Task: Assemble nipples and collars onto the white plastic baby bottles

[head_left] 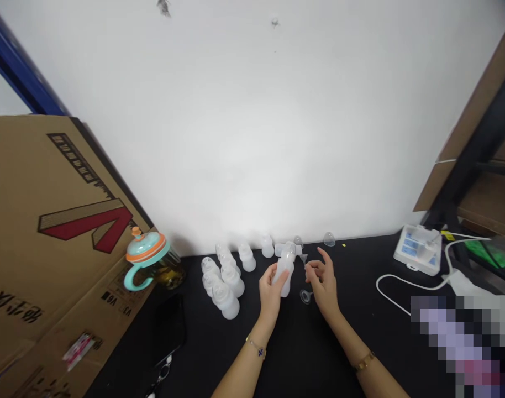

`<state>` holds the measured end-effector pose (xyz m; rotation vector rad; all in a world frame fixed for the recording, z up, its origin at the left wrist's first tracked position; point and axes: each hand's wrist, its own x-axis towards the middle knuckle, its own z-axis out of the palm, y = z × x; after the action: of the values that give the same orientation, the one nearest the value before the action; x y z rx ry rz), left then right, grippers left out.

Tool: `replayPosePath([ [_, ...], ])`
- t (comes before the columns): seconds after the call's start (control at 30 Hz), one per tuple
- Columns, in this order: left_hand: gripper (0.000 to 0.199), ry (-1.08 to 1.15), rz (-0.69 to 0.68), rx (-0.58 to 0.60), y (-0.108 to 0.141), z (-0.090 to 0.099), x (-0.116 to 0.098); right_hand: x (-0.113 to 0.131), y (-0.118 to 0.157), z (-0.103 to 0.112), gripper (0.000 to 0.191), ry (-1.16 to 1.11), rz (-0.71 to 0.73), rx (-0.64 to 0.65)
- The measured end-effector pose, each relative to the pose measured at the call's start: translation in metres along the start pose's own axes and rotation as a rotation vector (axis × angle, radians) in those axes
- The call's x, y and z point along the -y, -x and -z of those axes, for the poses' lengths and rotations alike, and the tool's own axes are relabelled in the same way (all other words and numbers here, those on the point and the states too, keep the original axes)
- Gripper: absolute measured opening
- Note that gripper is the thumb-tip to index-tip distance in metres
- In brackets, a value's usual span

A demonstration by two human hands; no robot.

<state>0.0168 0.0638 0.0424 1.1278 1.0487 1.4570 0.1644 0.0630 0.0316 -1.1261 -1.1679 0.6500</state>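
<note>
My left hand [271, 287] is wrapped around a white baby bottle [284, 276] with a clear top, tilted slightly over the black table. Just right of it, my right hand [324, 284] has its index finger raised and its thumb and other fingers pinched together. A small clear bottle nipple [304, 258] with a flared end sticks up from that pinch. Beneath the right fingers, another clear nipple [305, 297] lies on the table. Behind the held bottle, a further white bottle [280, 250] lies on its side. Clear domed caps [329, 239] sit near the wall.
Several white bottles [225, 301] with clear tops stand left of my hands. Further left are a turquoise-lidded jug [153, 260], a dark phone [168, 326] and a large cardboard box [49, 221]. A white cable [418, 282] and a plastic case [418, 249] lie at right.
</note>
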Motion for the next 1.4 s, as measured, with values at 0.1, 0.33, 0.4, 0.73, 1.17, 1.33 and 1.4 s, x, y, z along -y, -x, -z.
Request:
replayPosePath([
  [0.1, 0.046, -0.002, 0.001, 0.058, -0.002, 0.001, 0.0, 0.0, -0.003, 0.0, 0.054, 0.006, -0.033, 0.211],
  [0.33, 0.054, -0.26, -0.091, -0.12, -0.016, 0.015, 0.015, -0.01, -0.015, 0.012, 0.068, 0.127, -0.019, 0.21],
  [0.4, 0.056, -0.377, -0.12, -0.213, -0.02, 0.021, 0.02, -0.013, -0.017, 0.016, 0.067, 0.194, 0.007, 0.173],
  [0.73, 0.069, -0.806, -0.134, -0.258, -0.027, 0.031, 0.028, -0.03, -0.026, 0.026, 0.06, 0.398, 0.041, 0.118],
  [1.17, 0.04, -1.412, 0.036, -0.127, -0.017, 0.028, 0.004, -0.041, -0.036, 0.037, 0.05, 0.454, -0.004, -0.012],
  [1.33, 0.033, -1.326, -0.057, 0.128, -0.012, 0.019, 0.001, -0.044, -0.038, 0.04, 0.044, 0.477, -0.007, -0.034],
  [1.4, 0.034, -1.282, -0.103, 0.18, -0.011, 0.015, 0.005, -0.044, -0.039, 0.04, 0.043, 0.482, -0.011, -0.022],
])
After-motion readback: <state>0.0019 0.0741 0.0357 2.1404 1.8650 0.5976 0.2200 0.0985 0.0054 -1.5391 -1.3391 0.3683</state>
